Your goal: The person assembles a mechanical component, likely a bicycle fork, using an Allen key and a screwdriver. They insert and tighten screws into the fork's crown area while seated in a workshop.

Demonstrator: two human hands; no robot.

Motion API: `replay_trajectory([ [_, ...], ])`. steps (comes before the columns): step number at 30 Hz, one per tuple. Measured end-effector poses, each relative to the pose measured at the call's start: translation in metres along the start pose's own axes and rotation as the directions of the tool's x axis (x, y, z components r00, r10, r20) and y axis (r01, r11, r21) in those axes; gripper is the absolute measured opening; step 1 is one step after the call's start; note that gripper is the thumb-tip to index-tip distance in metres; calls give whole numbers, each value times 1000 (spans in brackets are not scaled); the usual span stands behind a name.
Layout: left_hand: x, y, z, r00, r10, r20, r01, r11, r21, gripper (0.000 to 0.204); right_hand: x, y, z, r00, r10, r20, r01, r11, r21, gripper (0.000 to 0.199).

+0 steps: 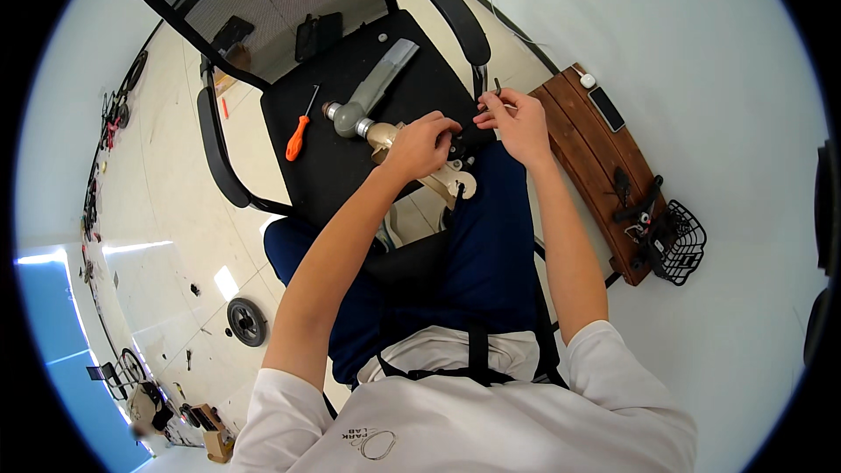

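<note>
My left hand (422, 144) lay closed over the tan part of a grey-and-tan mechanical assembly (372, 96) at the near edge of the black chair seat (337, 153). Just right of the assembly, my right hand (519, 125) had its fingers (492, 114) pinched on a small dark hex key (496, 89). Left of the assembly lay an orange-handled screwdriver (300, 133). Well right of it stood a wooden bench (604, 166) carrying a phone (606, 109) and a black wire basket (681, 243).
</note>
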State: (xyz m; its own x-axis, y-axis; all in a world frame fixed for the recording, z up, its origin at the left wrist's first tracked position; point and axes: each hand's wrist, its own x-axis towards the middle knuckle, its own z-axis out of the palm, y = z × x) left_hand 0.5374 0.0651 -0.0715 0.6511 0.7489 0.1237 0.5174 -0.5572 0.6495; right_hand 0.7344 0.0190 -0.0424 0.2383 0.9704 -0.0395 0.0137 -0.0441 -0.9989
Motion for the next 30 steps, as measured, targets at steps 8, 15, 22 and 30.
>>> replay_trajectory([
  [8, 4, -2, -4, 1000, 8, 19, -6, 998, -68, 16, 0, -2, 7, 999, -33, -15, 32, 997, -70, 23],
  [15, 9, -5, -7, 998, 49, 39, -40, 980, -196, 18, -11, 2, 26, 978, -208, 32, 205, 906, -372, 14],
  [22, 10, -10, 1, 959, -109, 262, 224, 858, -463, 27, -23, 5, 21, 986, -165, 10, 160, 941, -297, 17],
  [30, 18, -4, 2, 974, -183, 137, 225, 868, -442, 14, -10, 14, 23, 981, -189, 51, 196, 945, -263, 25],
])
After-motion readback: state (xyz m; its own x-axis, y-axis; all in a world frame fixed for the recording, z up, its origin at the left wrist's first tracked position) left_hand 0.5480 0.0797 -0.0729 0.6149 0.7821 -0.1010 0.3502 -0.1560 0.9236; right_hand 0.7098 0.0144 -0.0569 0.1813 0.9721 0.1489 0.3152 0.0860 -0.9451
